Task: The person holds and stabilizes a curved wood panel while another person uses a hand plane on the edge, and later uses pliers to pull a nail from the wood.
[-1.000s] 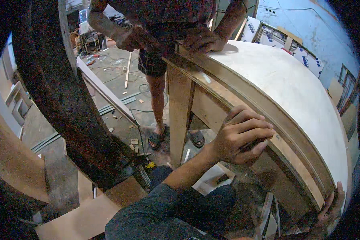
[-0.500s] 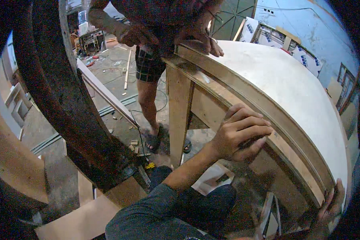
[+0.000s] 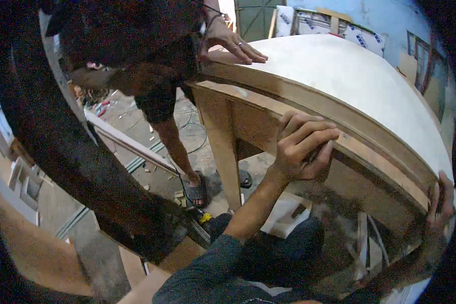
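On the left side, a dark post [image 3: 81,167] stands very near and hides a big part of the grey floor [image 3: 58,200]. Beyond it lies a long pale board [image 3: 137,147] at a slant, with wood scraps [image 3: 179,196] and a small yellow object [image 3: 205,218] near its lower end. At the far end stands another person, whose hand [image 3: 235,44] is laid flat on the white panel [image 3: 334,71]; 1 sandal [image 3: 197,190] is near the leg [image 3: 223,152] of the wooden frame [image 3: 253,99]. This frame goes from the middle to the lower right, and the panel is above it.

The left hand [image 3: 304,147] is on the frame's rail, with fingers bent over the edge; how tightly they hold, I cannot tell. The right hand [image 3: 441,202] is at the panel's right end, too dark to tell if its fingers are closed. Below the frame lies a pale sheet [image 3: 278,223].

The panel's surface is white, with a brown edge. Behind it are a blue wall [image 3: 390,20] and a green door [image 3: 256,20].
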Tool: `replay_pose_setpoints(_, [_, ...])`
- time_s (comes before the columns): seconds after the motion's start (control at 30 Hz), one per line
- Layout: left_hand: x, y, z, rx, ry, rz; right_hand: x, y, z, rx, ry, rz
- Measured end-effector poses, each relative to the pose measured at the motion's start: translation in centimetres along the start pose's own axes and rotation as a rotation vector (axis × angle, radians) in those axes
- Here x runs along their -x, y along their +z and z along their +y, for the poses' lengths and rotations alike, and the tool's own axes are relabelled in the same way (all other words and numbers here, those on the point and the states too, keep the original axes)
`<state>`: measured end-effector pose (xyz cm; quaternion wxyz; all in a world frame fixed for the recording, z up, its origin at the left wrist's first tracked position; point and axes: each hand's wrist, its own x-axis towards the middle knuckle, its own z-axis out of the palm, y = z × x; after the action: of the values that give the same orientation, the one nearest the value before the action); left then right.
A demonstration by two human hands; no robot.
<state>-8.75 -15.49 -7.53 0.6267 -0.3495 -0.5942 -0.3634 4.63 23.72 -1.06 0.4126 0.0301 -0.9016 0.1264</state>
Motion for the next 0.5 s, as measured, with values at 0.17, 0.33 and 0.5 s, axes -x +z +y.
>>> replay_pose_setpoints(0.17, [-0.6,-0.6,0.4,0.027,-0.019,-0.041,0.4,-0.3,-1.5,0.113,0.110,-0.023])
replay_pose_setpoints(0.33, [-1.0,-1.7,0.8,0.026,-0.025,-0.121,0.5,0.2,-1.9,0.118,0.126,0.004])
replay_pose_setpoints(0.5, [-1.2,-2.6,1.3,0.032,-0.056,-0.208,0.4,0.1,-1.6,-0.011,0.123,0.003])
